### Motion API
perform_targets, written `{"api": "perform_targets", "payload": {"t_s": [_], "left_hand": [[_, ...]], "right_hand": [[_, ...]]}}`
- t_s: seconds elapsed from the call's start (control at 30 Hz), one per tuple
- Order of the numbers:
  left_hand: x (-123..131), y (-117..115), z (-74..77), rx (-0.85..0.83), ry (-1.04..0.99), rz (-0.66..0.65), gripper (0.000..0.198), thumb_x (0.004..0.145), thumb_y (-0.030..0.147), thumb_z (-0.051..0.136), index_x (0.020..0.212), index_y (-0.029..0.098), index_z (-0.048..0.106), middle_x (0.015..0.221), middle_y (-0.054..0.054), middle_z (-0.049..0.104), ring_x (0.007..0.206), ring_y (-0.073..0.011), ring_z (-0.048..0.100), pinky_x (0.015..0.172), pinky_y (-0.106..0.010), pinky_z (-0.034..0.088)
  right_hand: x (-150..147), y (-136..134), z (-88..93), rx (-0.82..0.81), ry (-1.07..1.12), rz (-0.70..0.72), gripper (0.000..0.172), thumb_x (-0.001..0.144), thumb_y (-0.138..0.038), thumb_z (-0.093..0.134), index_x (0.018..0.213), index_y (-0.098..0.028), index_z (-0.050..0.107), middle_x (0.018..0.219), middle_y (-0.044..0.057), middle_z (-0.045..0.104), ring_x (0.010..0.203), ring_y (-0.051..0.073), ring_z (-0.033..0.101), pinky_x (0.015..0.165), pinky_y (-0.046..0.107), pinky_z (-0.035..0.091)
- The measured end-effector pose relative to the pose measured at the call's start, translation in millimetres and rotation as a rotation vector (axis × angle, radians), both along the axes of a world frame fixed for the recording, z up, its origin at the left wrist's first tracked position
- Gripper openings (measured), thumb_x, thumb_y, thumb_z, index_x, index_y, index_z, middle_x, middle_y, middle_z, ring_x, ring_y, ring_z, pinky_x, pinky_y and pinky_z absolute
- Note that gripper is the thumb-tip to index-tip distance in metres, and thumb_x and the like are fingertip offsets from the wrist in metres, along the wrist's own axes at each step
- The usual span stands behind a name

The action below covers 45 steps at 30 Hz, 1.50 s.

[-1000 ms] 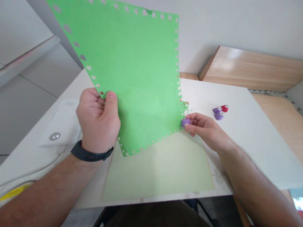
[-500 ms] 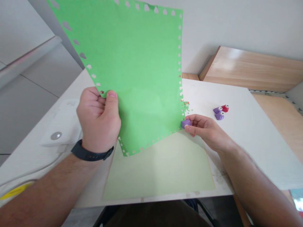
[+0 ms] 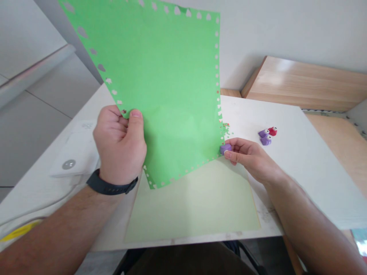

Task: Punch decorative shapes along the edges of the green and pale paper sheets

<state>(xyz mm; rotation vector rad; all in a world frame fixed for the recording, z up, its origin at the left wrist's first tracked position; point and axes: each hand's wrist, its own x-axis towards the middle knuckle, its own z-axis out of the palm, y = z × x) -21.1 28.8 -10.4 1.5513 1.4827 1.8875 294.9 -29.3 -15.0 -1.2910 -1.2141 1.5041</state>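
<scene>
My left hand [image 3: 120,147] pinches the left edge of a bright green paper sheet [image 3: 166,91] and holds it up, tilted, above the table. Small shaped holes run along the sheet's edges. My right hand [image 3: 248,156] is closed on a small purple paper punch [image 3: 225,148] set against the sheet's lower right corner. A pale green sheet [image 3: 195,202] lies flat on the white table [image 3: 301,168] below. Tiny paper cut-outs [image 3: 226,129] lie scattered just behind the punch.
Two more small punches, one purple [image 3: 264,137] and one red [image 3: 272,131], sit on the table to the right. A white device with a round button [image 3: 73,158] and a cable lies at the left. A wooden surface [image 3: 304,82] stands behind the table.
The green sheet has shifted slightly to the right and up. Both hands stay where they were, the right one still on the punch at the corner.
</scene>
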Motion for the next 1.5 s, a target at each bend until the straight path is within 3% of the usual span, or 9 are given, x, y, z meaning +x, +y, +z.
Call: {"api": "perform_targets", "payload": {"t_s": [0.43, 1.17, 1.5], "left_hand": [[-1.7, 2.5, -3.6, 0.015, -0.037, -0.047, 0.015, 0.089, 0.022, 0.071, 0.101, 0.015, 0.066, 0.081, 0.001, 0.065, 0.064, -0.0110, 0.054, 0.065, -0.025, 0.045], [-2.2, 1.2, -3.8, 0.036, 0.002, -0.019, 0.012, 0.092, 0.024, 0.070, 0.100, 0.016, 0.065, 0.080, 0.002, 0.063, 0.063, -0.0096, 0.051, 0.064, -0.024, 0.042], [2.3, -3.1, 3.8, -0.002, -0.024, -0.022, 0.011, 0.089, 0.021, 0.071, 0.097, 0.017, 0.064, 0.080, 0.002, 0.063, 0.064, -0.0109, 0.051, 0.064, -0.025, 0.042]], "right_hand": [[-3.1, -1.1, 3.2, -0.003, 0.013, -0.004, 0.034, 0.078, -0.033, 0.093, 0.106, -0.020, 0.076, 0.091, 0.002, 0.072, 0.073, 0.012, 0.058, 0.066, 0.028, 0.044], [-6.5, -2.5, 5.0, -0.010, -0.013, 0.046, 0.031, 0.081, -0.035, 0.091, 0.104, -0.020, 0.074, 0.094, 0.002, 0.073, 0.081, 0.014, 0.064, 0.073, 0.029, 0.050], [-7.5, -3.4, 3.3, 0.006, -0.056, 0.074, 0.033, 0.083, -0.040, 0.089, 0.106, -0.021, 0.073, 0.097, 0.004, 0.074, 0.085, 0.018, 0.064, 0.077, 0.032, 0.051]]}}
